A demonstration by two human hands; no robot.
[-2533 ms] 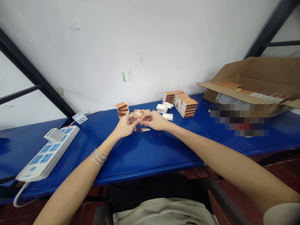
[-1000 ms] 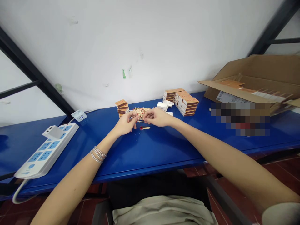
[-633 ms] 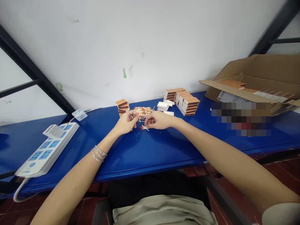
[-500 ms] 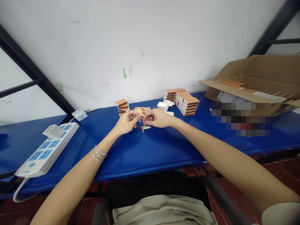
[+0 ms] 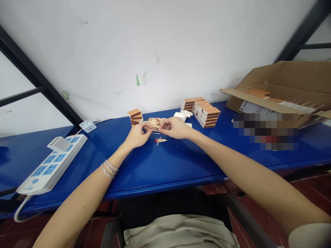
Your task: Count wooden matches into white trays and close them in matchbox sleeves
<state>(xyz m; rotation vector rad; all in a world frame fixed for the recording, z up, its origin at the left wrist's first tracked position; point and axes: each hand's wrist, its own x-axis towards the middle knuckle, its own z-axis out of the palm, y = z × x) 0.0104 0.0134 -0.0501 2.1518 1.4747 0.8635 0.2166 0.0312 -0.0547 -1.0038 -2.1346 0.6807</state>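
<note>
A heap of red-tipped matchsticks (image 5: 155, 121) lies on the blue table between my hands. My left hand (image 5: 139, 135) is at the heap's near left edge, thumb and fingertips drawn together; anything between them is too small to make out. Curled over the right side of the heap, my right hand (image 5: 176, 128) has thumb and fingertips closed in a pinch whose contents I cannot make out. Just in front of both hands lies a small group of matchsticks (image 5: 161, 140), one of them crossing the others.
Orange matchboxes (image 5: 134, 117) are stacked behind my left hand, with a larger matchbox stack (image 5: 207, 113) at right. White box pieces (image 5: 181, 116) lie beyond my right hand. A power strip (image 5: 53, 163) stands left; an open carton (image 5: 274, 86) holding matchboxes sits far right.
My right hand has moved slightly up and back to the heap. The matchstick at its fingertips now lies across the small group. My left hand has barely shifted.
</note>
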